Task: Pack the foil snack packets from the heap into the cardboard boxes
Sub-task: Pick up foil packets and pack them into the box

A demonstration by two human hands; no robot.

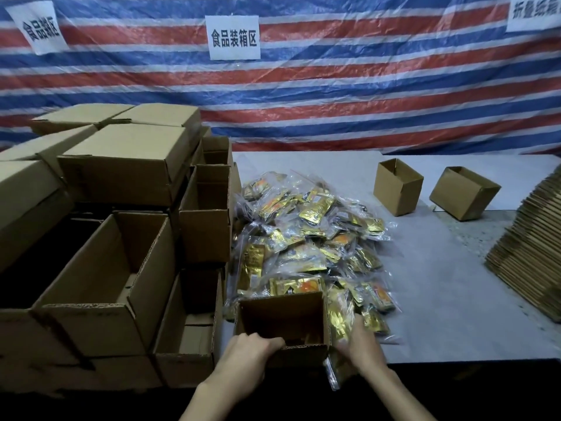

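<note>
Hands busy: left hand (249, 350) grips open box (282, 317) rim, right hand (361, 344) clutches foil packet (337, 317); heap (309, 238) behind, stacked cartons (121, 165) alongside.

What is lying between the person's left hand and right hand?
In the head view, the near open cardboard box stands between the left hand, gripping its rim, and the right hand.
</note>
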